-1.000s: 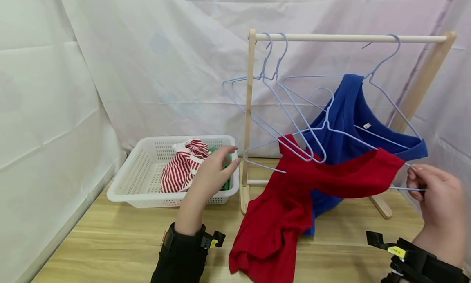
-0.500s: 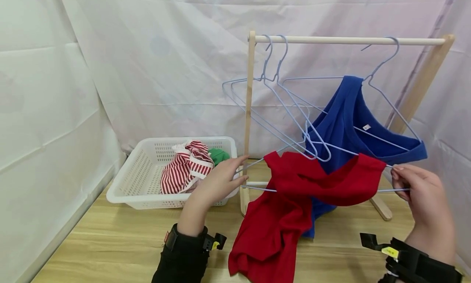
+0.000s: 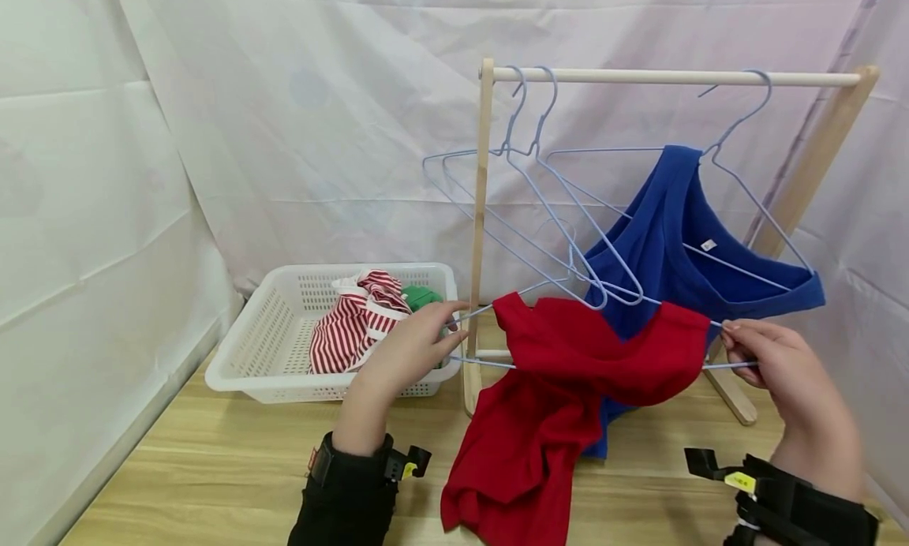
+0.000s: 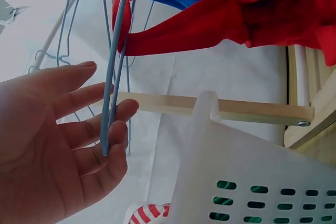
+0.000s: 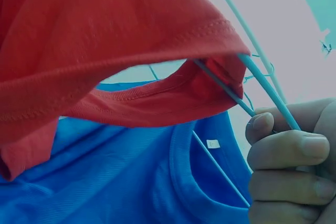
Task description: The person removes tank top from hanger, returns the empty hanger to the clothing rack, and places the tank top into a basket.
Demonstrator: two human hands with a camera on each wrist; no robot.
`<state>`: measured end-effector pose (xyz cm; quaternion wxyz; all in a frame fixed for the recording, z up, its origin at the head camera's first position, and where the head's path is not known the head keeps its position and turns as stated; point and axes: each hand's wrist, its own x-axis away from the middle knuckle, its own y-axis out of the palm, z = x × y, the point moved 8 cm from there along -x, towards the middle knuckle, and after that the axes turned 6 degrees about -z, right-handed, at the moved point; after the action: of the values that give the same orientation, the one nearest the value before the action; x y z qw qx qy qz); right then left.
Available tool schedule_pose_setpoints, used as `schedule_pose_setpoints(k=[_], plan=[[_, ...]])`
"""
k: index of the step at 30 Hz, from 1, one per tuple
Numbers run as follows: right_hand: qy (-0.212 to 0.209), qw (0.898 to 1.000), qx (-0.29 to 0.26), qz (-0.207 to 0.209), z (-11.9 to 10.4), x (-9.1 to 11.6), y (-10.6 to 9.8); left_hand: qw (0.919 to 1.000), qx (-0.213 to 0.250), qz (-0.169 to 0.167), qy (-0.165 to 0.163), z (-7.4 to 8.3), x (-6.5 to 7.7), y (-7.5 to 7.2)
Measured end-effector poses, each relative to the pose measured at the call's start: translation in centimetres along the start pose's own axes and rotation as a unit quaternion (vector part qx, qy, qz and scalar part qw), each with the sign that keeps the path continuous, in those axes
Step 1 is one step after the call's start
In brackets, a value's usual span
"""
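Note:
A red sleeveless top (image 3: 543,428) drapes over a light blue wire clothes hanger (image 3: 490,363), its lower part bunched and spreading toward the table's front. My right hand (image 3: 777,364) pinches the hanger's right end between thumb and fingers, just outside the shoulder of the top. At the other end is my left hand (image 3: 401,353); in the left wrist view the hanger's tip (image 4: 105,142) lies against its loosely bent fingers, with the thumb apart. In the right wrist view, both wires (image 5: 275,98) come out of the red armhole toward my fingers.
Behind, a wooden rack (image 3: 639,76) bears two bare hangers (image 3: 540,120) and a blue top (image 3: 660,238) on another hanger. At left stands a white perforated basket (image 3: 245,349) with a red-and-white striped garment (image 3: 348,337) and a green one (image 3: 420,296).
My right hand has moved left, pushing the hanger leftward through the red top. The hanger's left end has come out past the shoulder and reached my left hand.

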<state>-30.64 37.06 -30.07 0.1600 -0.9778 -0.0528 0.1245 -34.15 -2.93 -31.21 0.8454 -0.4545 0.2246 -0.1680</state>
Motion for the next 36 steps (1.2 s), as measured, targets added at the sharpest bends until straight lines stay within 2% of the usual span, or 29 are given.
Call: schedule_pose_setpoints(k=[5,8,13,20,27,31,36], plan=[[0.014,0.997,0.067,-0.025,0.1,-0.5,0.9,0.9996,0.0,-0.013,-0.026,-0.5,0.3,-0.2],[0.016,0.996,0.083,-0.039,0.1,-0.7,1.4,0.9992,-0.003,-0.016,-0.037,-0.9,0.5,-0.4],[0.014,0.994,0.098,-0.049,-0.1,-1.0,2.3,0.9982,-0.007,-0.008,-0.058,-1.5,0.9,-1.0],[0.016,0.991,0.112,-0.069,-0.3,-1.5,3.5,0.9975,-0.003,-0.013,-0.07,-2.0,1.6,-1.6],[0.022,0.987,0.107,-0.12,0.1,-1.6,4.5,0.9957,0.029,-0.03,-0.083,-2.4,2.5,-2.0],[0.017,0.981,0.1,-0.163,0.1,-1.7,5.6,0.995,0.045,-0.033,-0.083,-2.7,2.9,-2.5],[0.028,0.974,0.114,-0.193,0.2,-1.7,6.4,0.9977,0.035,-0.013,-0.057,-2.8,3.5,-3.3]])
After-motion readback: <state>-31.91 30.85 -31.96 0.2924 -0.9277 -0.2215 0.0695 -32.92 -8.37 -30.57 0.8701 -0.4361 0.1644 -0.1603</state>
